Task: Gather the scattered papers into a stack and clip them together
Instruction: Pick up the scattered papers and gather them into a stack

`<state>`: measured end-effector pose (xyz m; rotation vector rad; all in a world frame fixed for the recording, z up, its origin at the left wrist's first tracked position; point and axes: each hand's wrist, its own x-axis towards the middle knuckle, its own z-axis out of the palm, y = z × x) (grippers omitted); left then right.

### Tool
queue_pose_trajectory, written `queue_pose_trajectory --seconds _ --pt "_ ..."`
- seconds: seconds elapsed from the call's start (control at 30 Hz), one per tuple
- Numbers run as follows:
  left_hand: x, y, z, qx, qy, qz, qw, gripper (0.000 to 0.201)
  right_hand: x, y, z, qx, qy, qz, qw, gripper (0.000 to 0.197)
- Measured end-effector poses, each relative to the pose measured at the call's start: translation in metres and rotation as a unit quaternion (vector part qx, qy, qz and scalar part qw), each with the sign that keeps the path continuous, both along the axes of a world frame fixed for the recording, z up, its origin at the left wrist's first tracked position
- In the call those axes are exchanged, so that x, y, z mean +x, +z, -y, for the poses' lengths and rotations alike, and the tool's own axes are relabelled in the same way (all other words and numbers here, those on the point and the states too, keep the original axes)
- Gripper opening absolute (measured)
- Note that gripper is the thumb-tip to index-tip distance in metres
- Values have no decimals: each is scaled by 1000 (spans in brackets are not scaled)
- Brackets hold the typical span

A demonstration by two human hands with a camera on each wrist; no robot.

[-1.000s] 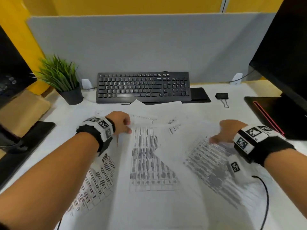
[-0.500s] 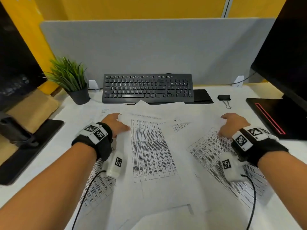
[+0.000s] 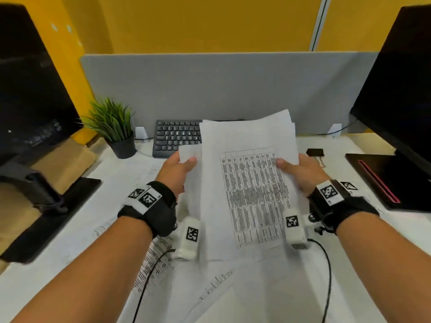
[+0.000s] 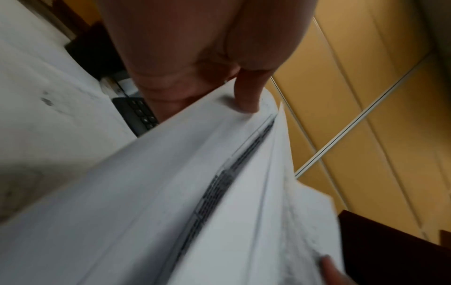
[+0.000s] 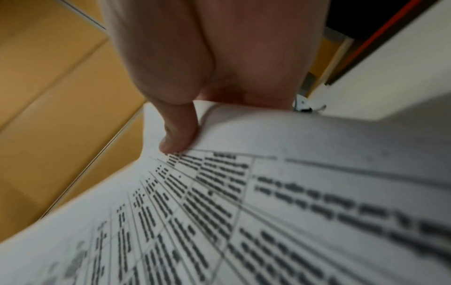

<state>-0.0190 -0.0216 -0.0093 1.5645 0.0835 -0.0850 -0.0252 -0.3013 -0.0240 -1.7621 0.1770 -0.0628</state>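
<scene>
I hold the gathered papers (image 3: 247, 183) up off the worktop (image 3: 345, 264), my left hand (image 3: 177, 170) and right hand (image 3: 300, 173) each pinching a side edge, to square them. More sheets (image 3: 154, 257) lie below; the binder clip (image 3: 315, 152) waits near the far right edge.

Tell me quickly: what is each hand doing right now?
Left hand: grips the papers at their left edge.
Right hand: grips the papers at their right edge.
</scene>
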Motion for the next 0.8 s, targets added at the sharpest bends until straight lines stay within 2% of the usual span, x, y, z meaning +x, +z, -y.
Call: queue_pose_trajectory --seconds 0.07,0.13,0.23,0.3,0.4,0.47,0.53,0.57,0.7,0.8 --pt "-4 6 6 -28 -17 7 999 25 5 -8 -10 47 6 -21 999 27" --pt "-4 6 6 -62 -31 1 998 41 8 -11 -17 72 22 -22 997 31" --pt "-5 3 -4 -125 -66 -33 989 59 12 -5 -23 76 11 16 997 25" --pt "-8 -3 -11 -86 -65 -32 994 47 13 3 -26 118 -25 47 992 24" --pt "-13 -10 -16 3 -21 -12 1000 30 10 19 -33 170 -34 86 981 44" --pt "-14 -8 -18 32 2 29 999 26 6 30 -38 171 -15 108 979 33" --pt "-15 0 -20 32 33 91 995 27 4 41 -42 151 11 122 981 12" --pt "-15 6 -22 26 51 120 991 28 3 47 -45 139 19 131 981 9" --pt "-20 32 -26 13 78 208 975 39 -4 72 -55 108 -12 210 972 14" --pt "-24 40 -31 28 71 233 969 41 -7 79 -65 78 -9 269 960 33"
